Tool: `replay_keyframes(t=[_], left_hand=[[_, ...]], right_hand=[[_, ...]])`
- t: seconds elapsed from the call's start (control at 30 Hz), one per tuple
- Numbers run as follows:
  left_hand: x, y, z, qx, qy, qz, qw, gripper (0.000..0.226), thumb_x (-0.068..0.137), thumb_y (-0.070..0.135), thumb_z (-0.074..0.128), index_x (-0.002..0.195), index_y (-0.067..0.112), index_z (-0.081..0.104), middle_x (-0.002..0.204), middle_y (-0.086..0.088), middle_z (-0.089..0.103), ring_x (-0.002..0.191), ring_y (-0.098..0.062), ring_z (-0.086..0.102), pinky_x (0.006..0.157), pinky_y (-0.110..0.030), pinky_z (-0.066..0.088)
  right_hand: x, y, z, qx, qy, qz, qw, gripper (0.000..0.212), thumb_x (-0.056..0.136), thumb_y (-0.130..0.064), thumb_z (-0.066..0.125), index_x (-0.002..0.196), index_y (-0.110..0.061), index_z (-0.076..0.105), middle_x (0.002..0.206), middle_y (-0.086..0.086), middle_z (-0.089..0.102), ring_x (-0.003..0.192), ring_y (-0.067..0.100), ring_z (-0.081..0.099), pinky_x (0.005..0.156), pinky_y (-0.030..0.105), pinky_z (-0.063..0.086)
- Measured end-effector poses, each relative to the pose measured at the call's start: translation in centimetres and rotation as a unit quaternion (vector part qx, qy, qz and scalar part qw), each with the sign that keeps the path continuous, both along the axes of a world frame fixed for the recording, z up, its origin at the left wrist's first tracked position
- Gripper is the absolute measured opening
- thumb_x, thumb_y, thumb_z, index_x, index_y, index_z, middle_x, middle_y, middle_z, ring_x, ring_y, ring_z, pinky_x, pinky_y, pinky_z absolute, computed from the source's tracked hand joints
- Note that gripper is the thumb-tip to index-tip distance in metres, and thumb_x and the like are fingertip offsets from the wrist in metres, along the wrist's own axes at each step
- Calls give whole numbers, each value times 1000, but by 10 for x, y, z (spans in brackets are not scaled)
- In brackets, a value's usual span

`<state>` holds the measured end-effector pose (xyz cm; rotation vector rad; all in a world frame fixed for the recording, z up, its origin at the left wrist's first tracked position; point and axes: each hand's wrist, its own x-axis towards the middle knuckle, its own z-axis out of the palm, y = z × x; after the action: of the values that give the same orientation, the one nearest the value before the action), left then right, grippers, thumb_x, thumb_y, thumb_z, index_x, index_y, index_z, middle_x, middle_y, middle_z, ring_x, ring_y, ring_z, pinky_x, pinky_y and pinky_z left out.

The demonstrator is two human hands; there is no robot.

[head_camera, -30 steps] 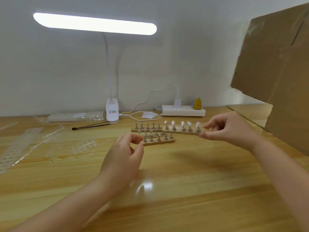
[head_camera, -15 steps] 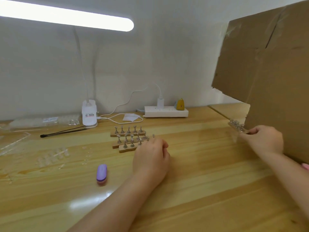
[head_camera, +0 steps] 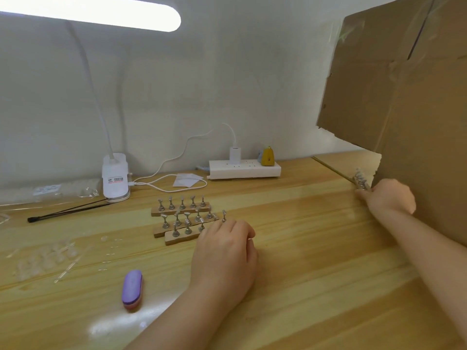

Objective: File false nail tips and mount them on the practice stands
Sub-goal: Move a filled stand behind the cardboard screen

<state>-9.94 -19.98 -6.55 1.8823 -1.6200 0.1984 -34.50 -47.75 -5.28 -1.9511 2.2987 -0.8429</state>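
Head view looks down on a wooden bench (head_camera: 290, 261) with a white power strip (head_camera: 244, 168) at its back edge, taken as the landmark for what follows. In front of the power strip and slightly left lie 3 wooden practice stands (head_camera: 180, 221), each a strip with small metal holders standing upright; the 2 nearer strips lie angled and touching, the far one just behind them. The left hand (head_camera: 225, 256) rests on the bench in front of the power strip, its fingers (head_camera: 227, 224) curled and touching the right end of the nearer strips; whether they pinch a holder cannot be told. Far right of the power strip, the right hand (head_camera: 388, 197) has its fingers curled round the near end of a fourth stand (head_camera: 360, 180), which lies against the foot of a tall cardboard sheet (head_camera: 404, 84); its holders are too small to show whether tips sit on them. Well in front and left of the power strip a purple nail buffer block (head_camera: 132, 290) lies on the bench, apart from both hands. Farther left, clear false nail tips (head_camera: 48, 257) lie scattered. Left of the power strip stands a white lamp base (head_camera: 115, 176), its lit bar (head_camera: 96, 13) overhead and its cable trailing toward the strip past a small white packet (head_camera: 185, 179). A thin black brush (head_camera: 68, 211) lies in front of the lamp base.
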Motion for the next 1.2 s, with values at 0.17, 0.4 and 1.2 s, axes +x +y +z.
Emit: replay_keyframes(t=[0.17, 0.4, 1.2], left_hand=[[0, 0, 0, 0, 0, -10, 1000, 13, 89, 21, 55, 99, 23, 63, 94, 10, 62, 91, -15, 52, 81, -27, 36], [-1, 1, 0, -5, -3, -10, 1000, 10, 85, 18, 61, 94, 21, 66, 89, 8, 64, 88, -19, 55, 77, -31, 39], [3, -5, -2, 56, -20, 43, 997, 20, 96, 31, 39, 106, 30, 56, 103, 15, 57, 100, -11, 47, 85, -23, 31]], right_hand=[[4, -5, -2, 40, -15, 78, 996, 38, 78, -53, 73, 78, -15, 74, 80, 10, 67, 75, 27, 57, 56, 30, 41], [-1, -5, -6, 2, -71, 195, 978, 18, 84, -47, 63, 84, -32, 72, 77, -8, 68, 77, 13, 59, 63, 29, 44], [89, 95, 28, 62, 52, 244, 966, 36, 86, -39, 51, 117, -22, 59, 92, -6, 58, 86, 18, 55, 63, 29, 41]])
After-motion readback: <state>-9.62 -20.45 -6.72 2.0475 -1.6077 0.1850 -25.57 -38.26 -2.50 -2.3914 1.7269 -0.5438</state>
